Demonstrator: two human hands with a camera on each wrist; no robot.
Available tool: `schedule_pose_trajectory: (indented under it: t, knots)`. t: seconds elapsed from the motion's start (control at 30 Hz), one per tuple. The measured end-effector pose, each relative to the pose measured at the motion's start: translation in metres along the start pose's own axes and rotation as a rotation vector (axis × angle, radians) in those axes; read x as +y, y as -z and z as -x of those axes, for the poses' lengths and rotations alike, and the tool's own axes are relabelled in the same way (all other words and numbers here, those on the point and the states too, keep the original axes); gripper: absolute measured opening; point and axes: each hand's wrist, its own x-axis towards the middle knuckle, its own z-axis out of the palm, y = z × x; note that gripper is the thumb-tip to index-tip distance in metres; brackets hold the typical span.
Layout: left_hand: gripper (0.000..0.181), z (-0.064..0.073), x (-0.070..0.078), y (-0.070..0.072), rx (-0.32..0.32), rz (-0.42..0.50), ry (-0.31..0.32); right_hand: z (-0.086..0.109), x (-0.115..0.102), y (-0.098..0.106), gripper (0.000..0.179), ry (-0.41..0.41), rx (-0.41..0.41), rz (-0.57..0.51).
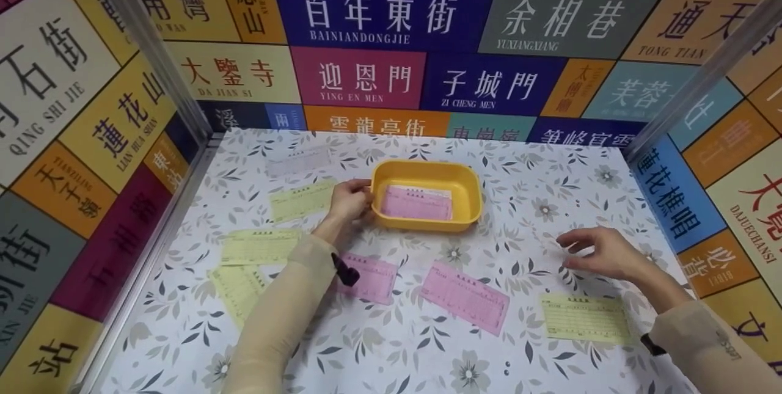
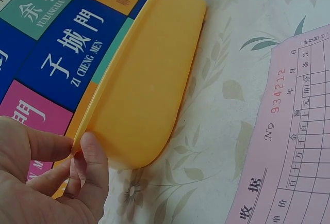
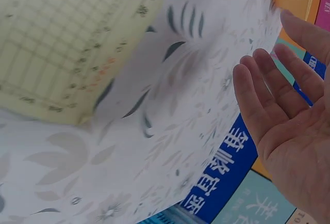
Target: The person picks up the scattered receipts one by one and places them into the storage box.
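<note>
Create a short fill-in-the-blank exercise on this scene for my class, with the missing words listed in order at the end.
1. The hand gripping the yellow bin is the person's ____ hand.
2. The top slip inside the bin is ____.
3. Exactly ____ pink slips lie outside the bin.
4. The closest slip to the right hand is ____.

Missing words: left; pink; two; yellow.

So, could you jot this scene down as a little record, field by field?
Container: yellow plastic tub
Inside it: pink receipt, a paler slip partly behind
Left hand: pinching the tub's rim
Right hand: over the floral tablecloth, holding nothing
Loose yellow receipts: four visible
Loose pink receipts: two
Loose pale receipt: one
</note>
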Motion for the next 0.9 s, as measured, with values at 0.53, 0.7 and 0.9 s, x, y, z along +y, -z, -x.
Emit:
schedule_pose_trajectory:
  t: [0.53,0.7,0.9]
  knots:
    - [0.052,0.001,-0.003,0.000,-0.013,0.000,-0.123,0.041,0.036,-0.001,0.054,-0.080,0.009,-0.007]
    - [0.049,0.002,-0.001,-0.001,0.002,-0.004,-0.070,0.051,0.049,-0.002,0.057,-0.116,-0.026,0.008]
    - [0.048,0.004,0.000,-0.001,-0.006,0.014,-0.024,0.062,0.062,0.000,0.051,-0.109,-0.036,0.022]
